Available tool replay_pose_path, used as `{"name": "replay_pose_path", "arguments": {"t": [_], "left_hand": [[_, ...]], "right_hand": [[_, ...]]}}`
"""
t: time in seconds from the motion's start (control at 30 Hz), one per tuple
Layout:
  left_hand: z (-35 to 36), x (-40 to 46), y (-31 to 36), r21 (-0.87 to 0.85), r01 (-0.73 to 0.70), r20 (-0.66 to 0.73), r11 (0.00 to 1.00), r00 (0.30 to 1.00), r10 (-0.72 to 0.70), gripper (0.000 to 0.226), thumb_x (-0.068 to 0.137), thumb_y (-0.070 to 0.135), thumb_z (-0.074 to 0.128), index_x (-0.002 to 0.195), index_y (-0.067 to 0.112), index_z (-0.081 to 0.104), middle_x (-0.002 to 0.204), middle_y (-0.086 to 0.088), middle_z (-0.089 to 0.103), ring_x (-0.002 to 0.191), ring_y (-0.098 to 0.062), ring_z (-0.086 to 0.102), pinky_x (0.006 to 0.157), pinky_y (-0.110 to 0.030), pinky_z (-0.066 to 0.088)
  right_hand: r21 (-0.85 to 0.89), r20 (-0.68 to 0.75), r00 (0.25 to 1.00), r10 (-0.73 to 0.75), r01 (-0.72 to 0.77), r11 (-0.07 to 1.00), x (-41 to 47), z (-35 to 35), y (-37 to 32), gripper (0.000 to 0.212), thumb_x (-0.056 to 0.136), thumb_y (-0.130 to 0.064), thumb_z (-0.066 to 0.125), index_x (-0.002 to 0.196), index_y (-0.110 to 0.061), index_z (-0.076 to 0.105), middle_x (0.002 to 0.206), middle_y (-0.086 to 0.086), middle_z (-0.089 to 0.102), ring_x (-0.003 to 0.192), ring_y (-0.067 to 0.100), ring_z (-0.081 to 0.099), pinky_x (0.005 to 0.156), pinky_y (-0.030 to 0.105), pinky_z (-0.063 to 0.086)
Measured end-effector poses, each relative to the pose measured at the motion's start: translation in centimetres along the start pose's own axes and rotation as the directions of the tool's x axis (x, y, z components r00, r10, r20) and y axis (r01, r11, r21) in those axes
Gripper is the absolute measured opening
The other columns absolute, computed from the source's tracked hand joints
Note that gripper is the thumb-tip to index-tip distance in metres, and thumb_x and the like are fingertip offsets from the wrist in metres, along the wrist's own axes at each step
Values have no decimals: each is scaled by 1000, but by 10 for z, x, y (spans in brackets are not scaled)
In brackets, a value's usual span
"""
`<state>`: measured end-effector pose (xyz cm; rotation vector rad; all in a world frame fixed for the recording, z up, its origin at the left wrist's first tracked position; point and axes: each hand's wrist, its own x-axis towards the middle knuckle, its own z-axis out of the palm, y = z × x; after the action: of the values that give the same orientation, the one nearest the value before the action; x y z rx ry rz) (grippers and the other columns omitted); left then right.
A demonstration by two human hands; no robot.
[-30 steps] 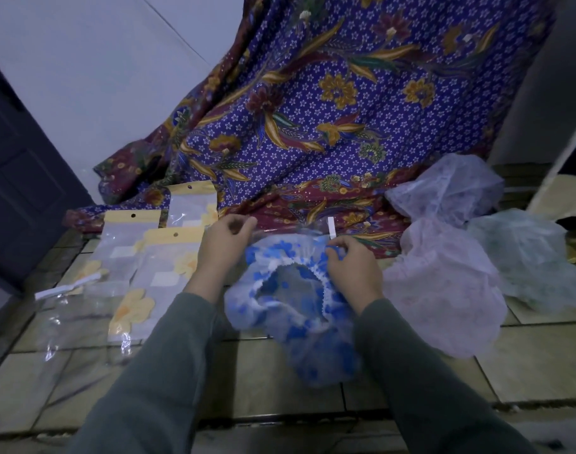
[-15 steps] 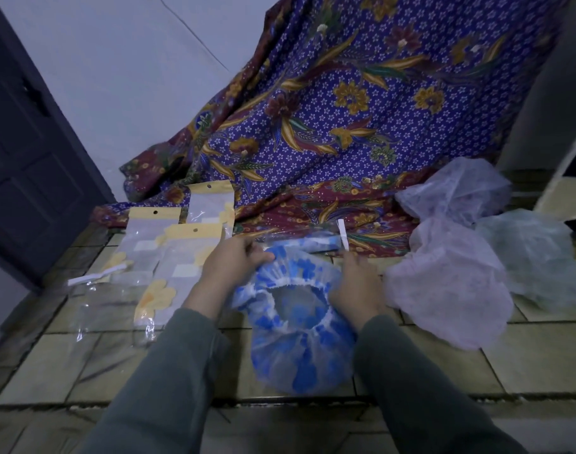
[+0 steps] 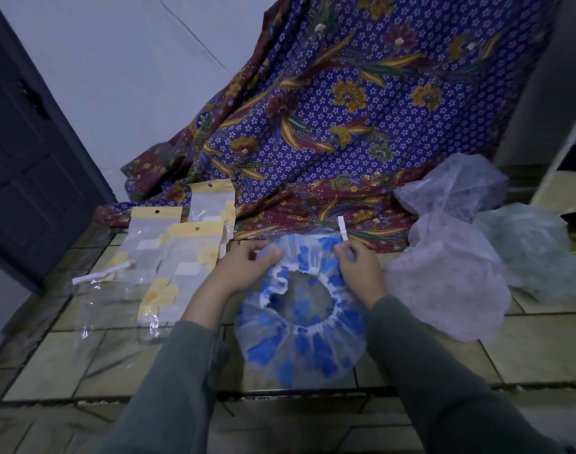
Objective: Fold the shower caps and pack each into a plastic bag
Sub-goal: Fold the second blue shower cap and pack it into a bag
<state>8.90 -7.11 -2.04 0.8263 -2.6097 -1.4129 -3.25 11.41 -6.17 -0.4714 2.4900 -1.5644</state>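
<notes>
— Both hands first: what are they doing?

— Left hand (image 3: 247,265) has its fingers curled over the far left edge of the blue-flowered shower cap (image 3: 301,326), thumb pressed onto the frill. Right hand (image 3: 358,267) pinches the far right edge the same way. The cap lies on the tiled floor (image 3: 542,348) between the two grey sleeves, its elastic opening facing up.

— And around it, biggest thing first?

— Batik cloth (image 3: 362,119), purple with gold flowers, hangs down the wall and spreads onto the floor behind the cap. A dark door (image 3: 27,165) stands at the left.

— Other caps?

— Three, to the right. One pale pink cap (image 3: 450,276) lies just beside the right hand; a second pale one (image 3: 453,185) sits behind it against the cloth; a greenish cap (image 3: 535,250) lies further right, touching the pink one.

— Any bags?

— Several plastic bags (image 3: 181,253) with yellow headers and yellow flower prints overlap on the floor left of the left hand. One clear bag lies under the blue cap's far edge, its white sealing strip (image 3: 343,228) sticking up near the right hand's fingertips. Another white strip (image 3: 100,276) lies at the left edge of the bags.
</notes>
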Motion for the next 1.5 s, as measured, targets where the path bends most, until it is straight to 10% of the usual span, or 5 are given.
{"name": "replay_pose_path", "arguments": {"t": [0.2,0.47,0.97,1.17,1.5], "left_hand": [[29,-1,6,-16,-41,-305,999,952,34,30,89,34,65,106,14,51,88,-3,54,62,-14,54,39,-14,40],[23,3,6,181,26,-337,983,941,37,22,96,38,45,101,20,58,96,0,59,83,-20,53,70,-29,39],[42,0,-30,364,71,-429,929,898,100,27,98,34,43,103,13,61,95,-11,66,82,-32,59,67,-36,48],[36,7,-27,421,-217,-214,881,920,329,20,97,27,49,107,18,64,98,-3,60,89,-21,55,69,-26,34],[65,-6,-43,-11,-168,-249,986,955,160,36,69,20,82,92,21,55,93,4,56,84,-9,52,68,-16,39]], "right_hand": [[-260,-133,990,45,-78,963,-7,3,10,16,98,-19,46,105,-9,56,95,8,62,88,26,59,69,28,38],[-527,98,919,-381,373,764,-15,19,2,48,87,-1,47,131,-20,49,133,1,49,124,21,41,99,39,31],[-731,196,981,-1,147,666,-26,0,1,34,95,-34,39,107,-12,62,112,9,57,103,26,53,84,35,45],[-438,158,963,-218,266,859,-8,-5,-21,46,76,-14,58,120,-20,44,123,4,42,119,25,36,96,40,33],[-187,186,943,-277,311,932,-4,15,4,28,93,-35,55,115,-18,55,114,1,57,110,18,51,97,37,39]]}}
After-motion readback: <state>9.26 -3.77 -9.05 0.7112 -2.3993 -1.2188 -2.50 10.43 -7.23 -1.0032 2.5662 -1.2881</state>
